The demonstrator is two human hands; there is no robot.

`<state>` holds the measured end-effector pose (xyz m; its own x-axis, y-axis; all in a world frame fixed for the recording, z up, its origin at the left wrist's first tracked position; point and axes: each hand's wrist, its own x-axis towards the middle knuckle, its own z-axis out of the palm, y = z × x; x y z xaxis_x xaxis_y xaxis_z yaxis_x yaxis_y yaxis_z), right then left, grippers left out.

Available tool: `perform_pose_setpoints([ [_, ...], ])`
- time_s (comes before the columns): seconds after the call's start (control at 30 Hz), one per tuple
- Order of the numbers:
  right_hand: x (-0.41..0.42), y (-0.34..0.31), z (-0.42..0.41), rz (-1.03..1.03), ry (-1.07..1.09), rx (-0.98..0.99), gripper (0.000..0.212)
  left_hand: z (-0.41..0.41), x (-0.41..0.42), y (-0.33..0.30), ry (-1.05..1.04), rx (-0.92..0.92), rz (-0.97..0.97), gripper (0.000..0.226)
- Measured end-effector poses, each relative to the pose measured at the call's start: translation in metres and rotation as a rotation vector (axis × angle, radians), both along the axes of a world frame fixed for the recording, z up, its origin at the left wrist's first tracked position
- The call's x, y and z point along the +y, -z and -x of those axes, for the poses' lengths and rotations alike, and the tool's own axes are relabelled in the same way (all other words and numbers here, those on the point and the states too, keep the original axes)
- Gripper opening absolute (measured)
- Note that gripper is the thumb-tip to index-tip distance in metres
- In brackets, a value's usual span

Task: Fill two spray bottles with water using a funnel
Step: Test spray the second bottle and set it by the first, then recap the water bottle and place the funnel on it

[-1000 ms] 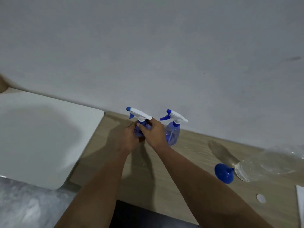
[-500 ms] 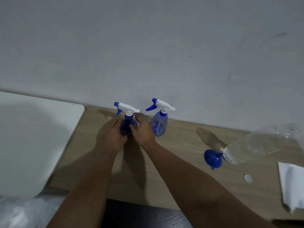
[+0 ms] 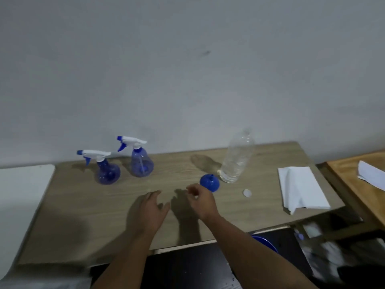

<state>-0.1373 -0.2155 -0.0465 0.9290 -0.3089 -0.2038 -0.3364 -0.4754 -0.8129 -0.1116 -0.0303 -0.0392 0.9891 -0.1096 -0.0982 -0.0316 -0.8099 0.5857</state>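
While both spray bottles sit upright at the back of the table [image 3: 270,205], the nearer spray bottle [image 3: 107,171] and the farther spray bottle [image 3: 141,161] have their trigger heads on. The left hand [image 3: 151,209] hovers with fingers loose and the right hand [image 3: 201,200] is loosely curled, both holding nothing. The blue funnel [image 3: 209,182] lies mouth down just beside the clear water bottle [image 3: 236,161]. Thin plastic, probably light and tippy (slick if wet), so grabbing a bottle's round belly while unscrewing the collar looks smartest.
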Motion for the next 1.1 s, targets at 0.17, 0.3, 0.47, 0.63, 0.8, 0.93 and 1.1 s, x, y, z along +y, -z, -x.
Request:
perform_pose_setpoints([
  [0.17,-0.122,-0.001,0.054,0.206,0.113,0.098,0.014,-0.006,-0.109,-0.024,0.144,0.101,0.164,0.086],
  [0.3,-0.192,0.004,0.061,0.315,0.124,0.259,0.035,-0.018,-0.172,-0.040,0.160,0.136,0.302,0.110],
  [0.47,-0.232,0.019,0.039,0.428,-0.063,0.400,0.055,-0.030,-0.228,-0.059,0.167,0.129,0.434,0.127],
  [0.63,-0.236,0.037,0.034,0.529,-0.237,0.375,0.034,-0.035,-0.252,-0.066,0.155,0.094,0.559,0.121],
  [0.8,-0.243,0.041,0.037,0.541,-0.266,0.300,0.027,-0.036,-0.264,-0.077,0.116,0.069,0.592,0.113],
  [0.93,-0.256,0.034,0.040,0.363,-0.105,0.319,0.025,-0.036,-0.266,-0.076,0.087,0.083,0.614,0.107],
  [1.1,-0.280,0.003,0.023,-0.011,0.138,0.225,0.005,-0.032,-0.267,-0.087,0.113,0.086,0.574,0.109],
])
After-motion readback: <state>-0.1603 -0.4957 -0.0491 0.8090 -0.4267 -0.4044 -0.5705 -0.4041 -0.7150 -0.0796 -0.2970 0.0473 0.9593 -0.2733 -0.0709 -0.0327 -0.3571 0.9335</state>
